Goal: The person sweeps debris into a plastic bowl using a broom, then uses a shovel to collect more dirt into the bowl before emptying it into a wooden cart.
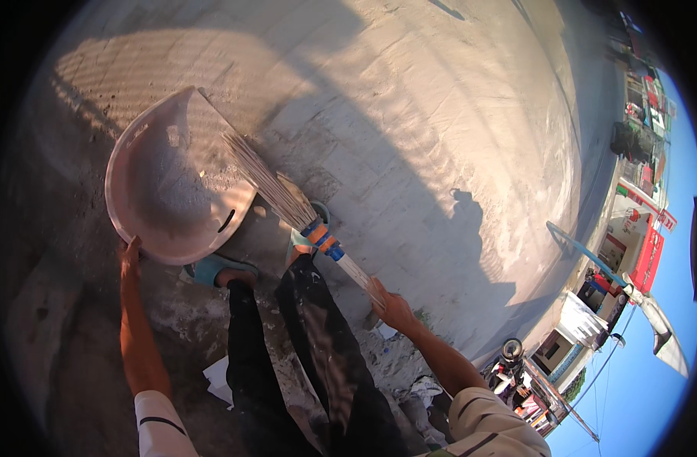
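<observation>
A dusty, pinkish half-round basin [147, 221] with a straight open edge and slots near its rim rests on the ground at the left. Fine pale dust and grit lie inside it. My left hand [130, 255] is closed on the basin's lower-left rim; its fingertips are partly hidden. In my closed right hand [392, 306] is the handle end of a stick broom [276, 186], bound with blue and orange bands. The broom slants up and left, and its bristle tips reach the basin's open edge. Whether the tips touch the basin or the ground, I cannot tell.
My feet in light blue-green shoes [211, 269] stand just below the basin. Pale, dusty ground [348, 145] stretches beyond, crossed by shadows. White paper scraps [220, 381] and rubble [421, 400] lie near my legs. A motorcycle [508, 373] and red-fronted buildings [645, 259] are at the right.
</observation>
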Motion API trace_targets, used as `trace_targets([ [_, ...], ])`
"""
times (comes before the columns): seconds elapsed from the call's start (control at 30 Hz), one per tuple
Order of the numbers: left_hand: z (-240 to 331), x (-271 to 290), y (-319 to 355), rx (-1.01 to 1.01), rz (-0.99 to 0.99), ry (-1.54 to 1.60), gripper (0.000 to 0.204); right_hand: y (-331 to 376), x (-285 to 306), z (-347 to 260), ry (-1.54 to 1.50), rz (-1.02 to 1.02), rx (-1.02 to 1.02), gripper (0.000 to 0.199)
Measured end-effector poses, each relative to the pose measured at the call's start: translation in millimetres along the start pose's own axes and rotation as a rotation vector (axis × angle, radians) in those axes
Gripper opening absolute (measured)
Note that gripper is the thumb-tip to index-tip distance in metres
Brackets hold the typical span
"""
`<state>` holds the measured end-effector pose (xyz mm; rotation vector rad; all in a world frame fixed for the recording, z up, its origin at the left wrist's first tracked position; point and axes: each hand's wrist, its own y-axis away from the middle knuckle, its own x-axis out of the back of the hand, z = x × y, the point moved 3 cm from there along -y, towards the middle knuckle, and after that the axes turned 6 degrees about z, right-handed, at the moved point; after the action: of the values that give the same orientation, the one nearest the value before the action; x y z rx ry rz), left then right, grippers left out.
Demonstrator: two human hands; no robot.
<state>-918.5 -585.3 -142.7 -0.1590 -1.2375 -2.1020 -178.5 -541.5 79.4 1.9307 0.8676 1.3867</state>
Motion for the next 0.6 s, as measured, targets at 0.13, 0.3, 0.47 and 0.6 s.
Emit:
trace_targets([
  [0.13, -2, -55, 41, 0.105, -0.146, 0.092, 0.058, 4, 43, 10, 0.002, 0.199, -0.026, 0.073],
  [0.3, -36, -49, 49, 0.343, -0.001, 0.222, 0.056, -34, 58, -43, 0.072, -0.004, 0.016, 0.072],
  [0.47, -71, -1, 102, 0.369, 0.026, 0.413, 0.053, -14, 105, -77, -0.009, 0.163, -0.124, 0.070],
  [0.6, -117, 38, 163, 0.420, 0.093, 0.562, 0.052, -27, 139, -120, 0.058, 0.310, 0.001, 0.068],
])
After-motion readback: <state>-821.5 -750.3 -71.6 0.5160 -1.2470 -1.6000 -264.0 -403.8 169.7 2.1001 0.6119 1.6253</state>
